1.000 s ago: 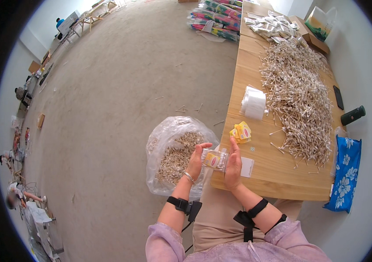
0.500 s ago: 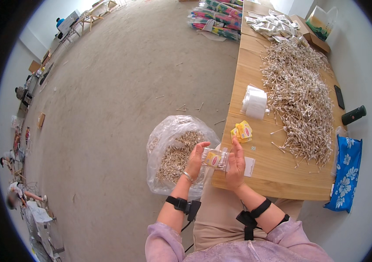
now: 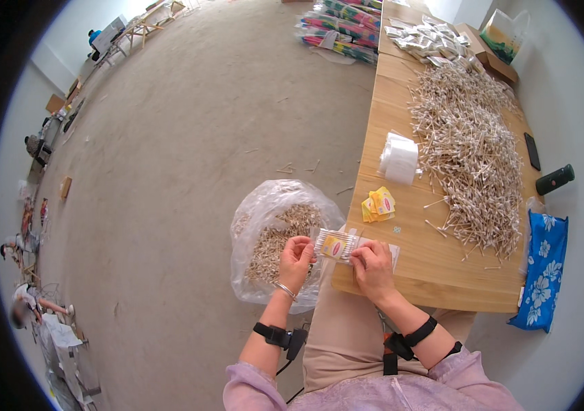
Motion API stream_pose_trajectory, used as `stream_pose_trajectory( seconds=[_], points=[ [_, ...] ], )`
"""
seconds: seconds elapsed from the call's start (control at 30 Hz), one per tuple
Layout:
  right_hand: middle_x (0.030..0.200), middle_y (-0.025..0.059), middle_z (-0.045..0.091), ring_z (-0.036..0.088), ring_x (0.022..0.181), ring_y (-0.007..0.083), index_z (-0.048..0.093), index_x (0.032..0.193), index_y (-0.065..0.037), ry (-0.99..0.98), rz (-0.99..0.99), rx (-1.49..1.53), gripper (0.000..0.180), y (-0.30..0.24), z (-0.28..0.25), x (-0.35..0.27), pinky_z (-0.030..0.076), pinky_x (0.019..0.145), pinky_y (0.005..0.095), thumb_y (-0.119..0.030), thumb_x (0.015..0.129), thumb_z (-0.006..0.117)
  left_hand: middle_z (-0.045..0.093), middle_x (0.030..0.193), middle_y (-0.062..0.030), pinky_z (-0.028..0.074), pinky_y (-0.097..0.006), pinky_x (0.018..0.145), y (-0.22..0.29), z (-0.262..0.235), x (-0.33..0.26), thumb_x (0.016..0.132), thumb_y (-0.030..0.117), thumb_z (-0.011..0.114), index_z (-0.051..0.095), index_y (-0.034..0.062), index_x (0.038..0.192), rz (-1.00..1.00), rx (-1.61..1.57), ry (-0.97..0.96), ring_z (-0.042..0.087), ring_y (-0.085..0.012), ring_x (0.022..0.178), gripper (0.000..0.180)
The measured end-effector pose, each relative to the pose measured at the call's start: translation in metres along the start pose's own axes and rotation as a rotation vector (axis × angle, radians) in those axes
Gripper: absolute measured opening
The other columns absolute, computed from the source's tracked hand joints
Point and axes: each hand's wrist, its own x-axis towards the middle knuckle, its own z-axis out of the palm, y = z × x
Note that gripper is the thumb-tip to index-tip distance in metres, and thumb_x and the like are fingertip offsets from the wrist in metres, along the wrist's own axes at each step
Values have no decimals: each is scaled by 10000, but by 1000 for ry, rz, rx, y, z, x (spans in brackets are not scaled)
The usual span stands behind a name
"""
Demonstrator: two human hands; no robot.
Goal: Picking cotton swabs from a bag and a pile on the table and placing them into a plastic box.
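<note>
1. Plastic, clear: one small flat packet (image 3: 335,245), containing a row of cotton swabs (image 3: 323,240) and a yellow label card (image 3: 334,248). Position: held up at the left edge of the tabletop (image 3: 436,289), close to its near-left corner.
2. Left hand (image 3: 296,265): grasping the packet's left end, thumb and fingers drawn together. Metal bangle (image 3: 285,290) at the wrist.
3. Right hand (image 3: 374,268): fingers bent, grasping the packet's right end. A white card (image 3: 394,255) lies on the tabletop just beside this hand, partly hidden by it.
4. Left edge, beyond the hands: yellow cards (image 3: 378,205) in a loose, overlapping stack. Farther along the same edge: a stack of clear bags (image 3: 399,160).
5. Centre to right side: a broad heap of loose swabs (image 3: 471,157), a few strays near its left margin.
6. Far end: a pile of small packets (image 3: 432,42), next to a cardboard box (image 3: 496,63).
7. Right edge: black phone (image 3: 532,152), dark green cylinder (image 3: 554,180), and blue pouch (image 3: 540,277) with white flowers toward the near-right corner.
8. Floor (image 3: 168,171), left of the tabletop: large translucent sack (image 3: 242,277) with many loose swabs inside.
</note>
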Motion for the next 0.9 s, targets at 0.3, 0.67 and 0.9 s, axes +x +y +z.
stream_pose_trajectory(
  seconds=[0.3, 0.67, 0.9],
  points=[
    [937, 76, 556, 506, 924, 282, 638, 817, -57, -25, -5, -8, 98, 4, -1, 0, 421, 810, 393, -63, 740, 698, 645, 790, -37, 511, -225, 607, 0, 4, -3, 936, 210, 603, 575, 25, 914, -68, 7, 34, 607, -88, 676, 188],
    [980, 120, 527, 482, 947, 311, 597, 846, -32, -68, -11, -30, 114, 13, 0, -1, 409, 833, 397, 7, 750, 643, 597, 735, 1, 453, -204, 557, 1, 10, -6, 942, 227, 597, 563, 33, 891, -51, -3, 39, 549, -64, 630, 203],
    [973, 108, 533, 491, 948, 303, 600, 825, -35, -48, -12, -32, 103, 8, 0, 1, 418, 818, 394, -1, 743, 652, 589, 724, 6, 446, -197, 556, -1, 7, -4, 937, 220, 606, 564, 38, 879, -40, 13, 19, 542, -60, 627, 196]
  ],
)
